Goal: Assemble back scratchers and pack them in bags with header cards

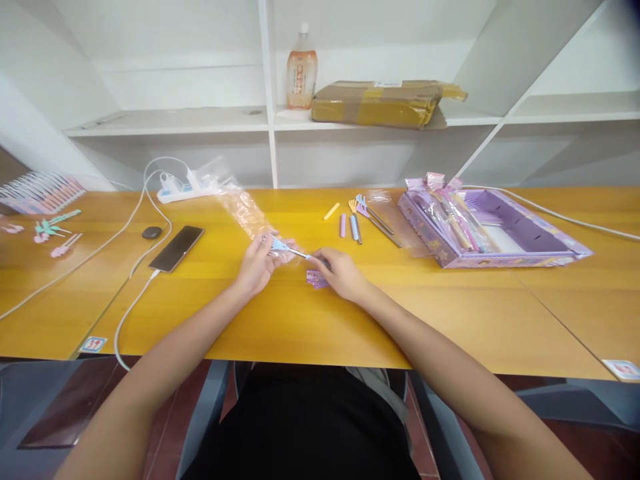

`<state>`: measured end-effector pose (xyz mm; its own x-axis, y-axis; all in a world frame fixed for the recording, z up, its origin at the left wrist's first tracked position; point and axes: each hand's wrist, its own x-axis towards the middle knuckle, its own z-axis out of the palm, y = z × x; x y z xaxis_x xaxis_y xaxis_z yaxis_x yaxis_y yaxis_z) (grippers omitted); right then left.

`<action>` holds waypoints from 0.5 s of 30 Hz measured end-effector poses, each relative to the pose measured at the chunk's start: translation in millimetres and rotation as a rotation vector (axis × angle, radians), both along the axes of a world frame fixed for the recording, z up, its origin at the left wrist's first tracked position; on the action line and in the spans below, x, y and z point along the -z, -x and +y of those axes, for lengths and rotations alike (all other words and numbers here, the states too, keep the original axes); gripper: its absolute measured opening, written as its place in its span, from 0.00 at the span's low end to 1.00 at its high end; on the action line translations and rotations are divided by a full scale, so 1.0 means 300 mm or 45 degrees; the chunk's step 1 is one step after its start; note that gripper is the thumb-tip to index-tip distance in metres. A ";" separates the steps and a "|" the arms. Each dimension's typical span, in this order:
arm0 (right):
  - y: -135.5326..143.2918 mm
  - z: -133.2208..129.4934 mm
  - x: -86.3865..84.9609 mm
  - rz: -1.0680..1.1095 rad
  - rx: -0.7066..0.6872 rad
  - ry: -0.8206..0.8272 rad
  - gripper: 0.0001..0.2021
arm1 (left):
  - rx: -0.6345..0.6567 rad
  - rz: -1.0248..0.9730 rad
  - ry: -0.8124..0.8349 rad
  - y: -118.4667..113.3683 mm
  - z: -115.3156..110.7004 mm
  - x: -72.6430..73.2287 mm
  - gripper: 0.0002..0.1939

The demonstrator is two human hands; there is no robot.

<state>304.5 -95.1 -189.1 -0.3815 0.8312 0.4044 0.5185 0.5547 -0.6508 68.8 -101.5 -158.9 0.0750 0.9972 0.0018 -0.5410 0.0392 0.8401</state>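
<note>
My left hand (257, 265) is closed on the mouth of a long clear plastic bag (245, 208), which stretches up and left across the table. A blue claw-headed stick (299, 253) with a metal rod lies between my hands, its blue head at the bag's opening. The fingers of my right hand (337, 272) pinch the stick's other end. Small purple cards (317, 279) lie just below my right hand. Beyond it are more claw-headed sticks (377, 221) and coloured handle pieces, a yellow one (331, 211) and a purple one (343, 225).
On the right sits an open purple box (525, 259) with bagged sticks inside. A phone (177, 249), white cables, a power strip (185, 192) and pink and green pieces are at left. A bottle (301, 73) and a taped parcel (375, 107) stand on the shelf.
</note>
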 end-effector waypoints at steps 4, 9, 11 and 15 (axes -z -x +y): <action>0.004 -0.010 -0.002 0.135 -0.043 0.096 0.11 | 0.010 0.032 0.036 -0.004 0.002 0.013 0.15; 0.013 -0.027 0.007 0.413 -0.239 0.351 0.16 | -0.221 -0.044 0.012 0.043 0.049 0.002 0.14; 0.018 -0.033 0.009 0.523 -0.328 0.487 0.17 | -0.277 -0.084 -0.003 0.064 0.067 -0.008 0.13; 0.022 -0.044 -0.007 0.632 -0.437 0.574 0.18 | -0.311 -0.122 0.003 0.078 0.078 -0.024 0.10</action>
